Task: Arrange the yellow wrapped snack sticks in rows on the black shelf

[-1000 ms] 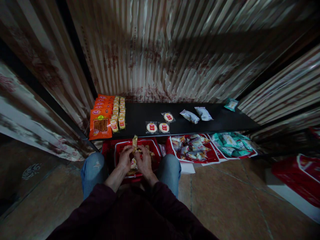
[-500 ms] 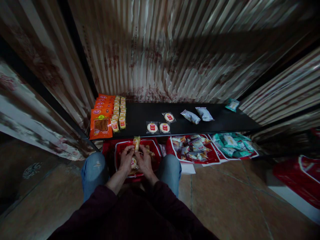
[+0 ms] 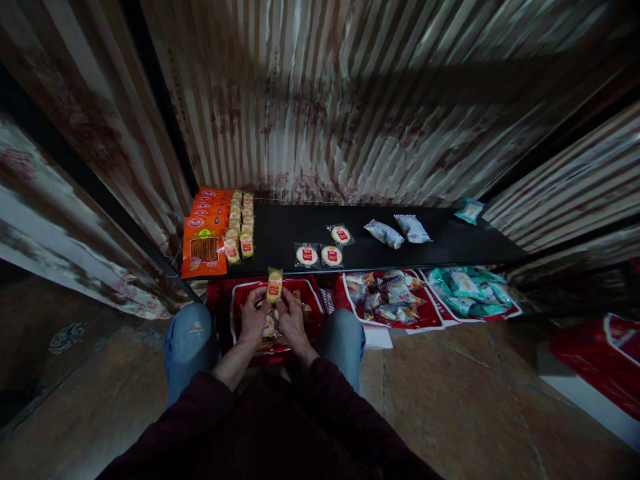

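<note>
This looks like a little shop. A long black shelf [image 3: 285, 230] has orange snack bags [image 3: 205, 243] and small yellow packs [image 3: 247, 244] in neat rows. Lower down are red baskets [image 3: 429, 311] with lots of wrapped treats [image 3: 397, 291] inside.

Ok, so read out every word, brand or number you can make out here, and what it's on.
No text is clear enough to quote.
Held cake: print too small.
Yellow cakes: print too small.
Round cakes: print too small.
Orange packs: logo blurred.
Pale packs: print blurred.
Teal packs: print blurred.
Curtain: marks too faint.
</note>
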`<state>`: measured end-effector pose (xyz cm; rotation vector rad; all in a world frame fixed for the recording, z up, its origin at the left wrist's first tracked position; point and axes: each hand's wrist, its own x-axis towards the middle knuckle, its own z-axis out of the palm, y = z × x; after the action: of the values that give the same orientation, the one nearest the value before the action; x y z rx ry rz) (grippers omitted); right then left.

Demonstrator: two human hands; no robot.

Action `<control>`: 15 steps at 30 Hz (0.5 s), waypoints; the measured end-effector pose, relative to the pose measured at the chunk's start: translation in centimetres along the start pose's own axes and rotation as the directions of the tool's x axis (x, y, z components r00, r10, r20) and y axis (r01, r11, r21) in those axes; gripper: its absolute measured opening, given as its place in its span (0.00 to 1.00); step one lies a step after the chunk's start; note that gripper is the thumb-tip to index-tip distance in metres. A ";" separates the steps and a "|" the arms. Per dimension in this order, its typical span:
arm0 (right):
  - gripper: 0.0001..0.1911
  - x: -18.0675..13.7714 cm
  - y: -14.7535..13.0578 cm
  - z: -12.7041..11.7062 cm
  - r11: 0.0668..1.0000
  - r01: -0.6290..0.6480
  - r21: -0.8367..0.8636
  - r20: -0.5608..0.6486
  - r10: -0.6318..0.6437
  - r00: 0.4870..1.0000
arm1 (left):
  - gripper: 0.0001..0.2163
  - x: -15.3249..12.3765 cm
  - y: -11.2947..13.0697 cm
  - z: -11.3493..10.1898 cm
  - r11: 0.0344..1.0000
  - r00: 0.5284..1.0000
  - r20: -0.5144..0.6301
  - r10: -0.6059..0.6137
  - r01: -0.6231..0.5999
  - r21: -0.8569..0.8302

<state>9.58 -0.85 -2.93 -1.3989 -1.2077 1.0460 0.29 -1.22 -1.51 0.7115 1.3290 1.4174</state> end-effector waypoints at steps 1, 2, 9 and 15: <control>0.20 0.1 0.1 0.0 1.000 0.011 -0.009 -0.005 -0.011 1.000 | 0.14 0.1 0.0 0.0 1.000 1.000 0.006 0.005 -0.005 0.010; 0.20 0.1 0.1 0.1 1.000 0.018 -0.018 -0.010 -0.018 1.000 | 0.14 0.1 -0.1 0.0 1.000 1.000 0.012 0.013 -0.013 0.019; 0.20 0.1 -0.2 0.2 1.000 0.012 -0.026 0.001 -0.012 1.000 | 0.14 0.6 -0.9 -0.5 0.993 0.997 0.028 0.078 -0.080 0.087; 0.21 0.4 -0.8 0.4 0.999 0.024 -0.044 0.026 -0.023 0.999 | 0.14 1.2 -0.9 -0.9 0.989 0.992 0.059 0.110 -0.116 0.095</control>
<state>9.13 -0.35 -2.21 -1.4062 -1.2693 1.0290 -0.64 -0.55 -2.84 0.8967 1.3418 1.4196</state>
